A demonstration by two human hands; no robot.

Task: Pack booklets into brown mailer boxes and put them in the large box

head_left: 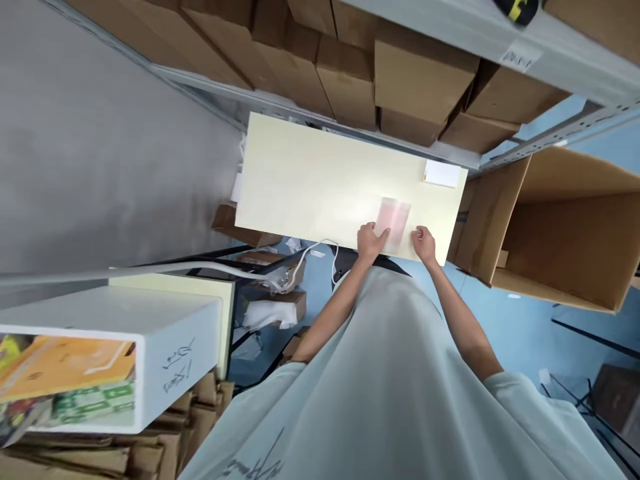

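Note:
A pink packet with a clear, pale border (393,223) lies on the cream tabletop (310,180) near its front edge, slightly blurred. My left hand (371,241) is at the packet's left side, thumb and fingers apart, the thumb reaching its lower left edge. To the right of the packet, my right hand (423,243) rests near the table's front edge with its fingers curled; whatever it may hold is too small to make out. A small white box (442,173) sits at the table's back right corner.
Brown cartons (425,73) fill the metal shelf behind the table. A large open cardboard box (565,227) stands to the right. On the left are a white bin of packets (175,353) and a white cable (200,267) running towards the table's front edge.

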